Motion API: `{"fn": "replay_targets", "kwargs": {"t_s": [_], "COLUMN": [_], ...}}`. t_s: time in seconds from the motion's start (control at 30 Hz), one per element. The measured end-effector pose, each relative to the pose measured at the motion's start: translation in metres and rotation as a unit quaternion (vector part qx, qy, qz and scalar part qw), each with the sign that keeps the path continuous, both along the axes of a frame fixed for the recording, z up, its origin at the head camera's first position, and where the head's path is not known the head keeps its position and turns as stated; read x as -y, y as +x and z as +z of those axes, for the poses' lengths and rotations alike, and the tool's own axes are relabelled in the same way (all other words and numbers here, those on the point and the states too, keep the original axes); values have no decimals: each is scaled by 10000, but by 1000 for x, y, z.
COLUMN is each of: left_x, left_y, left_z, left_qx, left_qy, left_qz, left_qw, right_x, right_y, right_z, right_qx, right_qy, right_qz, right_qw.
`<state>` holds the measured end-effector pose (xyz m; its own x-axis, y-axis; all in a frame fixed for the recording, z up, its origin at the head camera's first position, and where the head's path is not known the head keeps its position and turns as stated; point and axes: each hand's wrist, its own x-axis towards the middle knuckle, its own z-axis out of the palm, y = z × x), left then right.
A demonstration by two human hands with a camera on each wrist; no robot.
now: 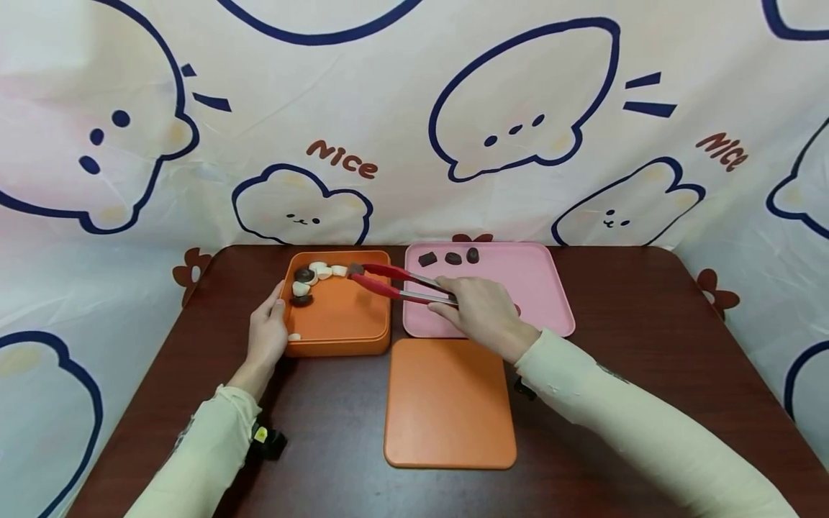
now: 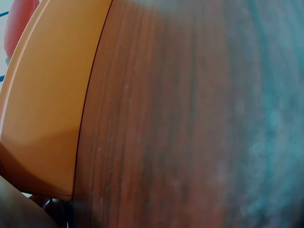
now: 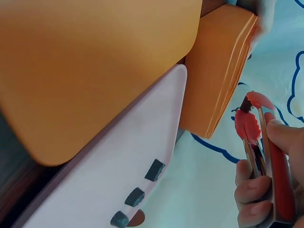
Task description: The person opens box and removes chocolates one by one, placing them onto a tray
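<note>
My right hand (image 1: 486, 309) grips red-handled tongs (image 1: 382, 289), whose red scalloped tips pinch a small dark chocolate (image 1: 355, 270) above the right part of an orange box (image 1: 343, 316). Inside that box, white chocolates (image 1: 320, 271) and dark chocolates (image 1: 301, 300) lie mostly along the back left. At the box's left wall, my left hand (image 1: 267, 331) holds on, thumb by the rim; its other fingers are partly hidden. The left wrist view shows mostly the box's outer wall (image 2: 57, 95).
Right of the box lies a pink tray (image 1: 544, 288) with several dark chocolates (image 1: 453, 258) along its far edge. A flat orange lid (image 1: 450, 403) rests in front of the tray on the dark wooden table (image 1: 324, 432). A printed cloth (image 1: 401, 108) hangs behind.
</note>
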<state>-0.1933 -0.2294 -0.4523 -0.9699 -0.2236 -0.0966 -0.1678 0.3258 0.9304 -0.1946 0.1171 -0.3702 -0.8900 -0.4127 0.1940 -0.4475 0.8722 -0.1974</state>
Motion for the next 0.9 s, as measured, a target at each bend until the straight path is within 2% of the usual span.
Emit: {"fn": "replay_targets", "kwargs": {"t_s": [0.47,0.9], "left_x": [2,1], "left_y": [1,1], "left_z": [-2,-1], "left_qx": [-86,-97], "left_qy": [-35,-85], "left_qz": [-34,-31], "left_qw": [10000,9999], "right_x": [-36,-70], "right_y": [4,-2], "right_z": [1,-4], "right_qx": [72,10], "right_qy": [17,-82], "right_qz": [-399,-590], "right_qw": [9992,9982]}}
